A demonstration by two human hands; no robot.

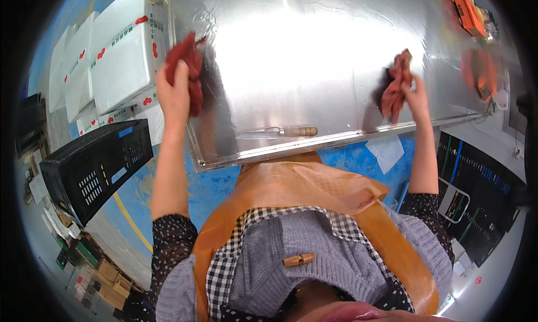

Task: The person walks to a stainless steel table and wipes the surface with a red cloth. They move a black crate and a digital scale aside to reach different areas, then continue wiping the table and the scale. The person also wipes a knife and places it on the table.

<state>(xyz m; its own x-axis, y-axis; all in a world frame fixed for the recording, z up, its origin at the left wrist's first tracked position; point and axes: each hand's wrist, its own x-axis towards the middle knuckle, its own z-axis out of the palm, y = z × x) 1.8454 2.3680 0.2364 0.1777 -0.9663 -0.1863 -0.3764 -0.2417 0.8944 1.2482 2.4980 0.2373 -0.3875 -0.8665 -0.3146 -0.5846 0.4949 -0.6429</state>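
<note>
My left hand (174,87) grips a dark red cloth (194,70) above the left side of a shiny metal worktable (290,87). Over the table's right side, my right hand (416,97) has its fingers closed on a second, crumpled reddish cloth (396,89). Between the two, close to the near rim, lies a small trowel-like tool (298,131) with a pointed metal blade and a wooden handle. The undersides of both cloths are hidden.
White foam boxes (122,57) are stacked left of the table, with a black plastic crate (101,166) nearer me. An orange object (468,15) lies at the far right. Black crates (475,196) stand at the right. A pale sheet (386,153) shows below the near rim.
</note>
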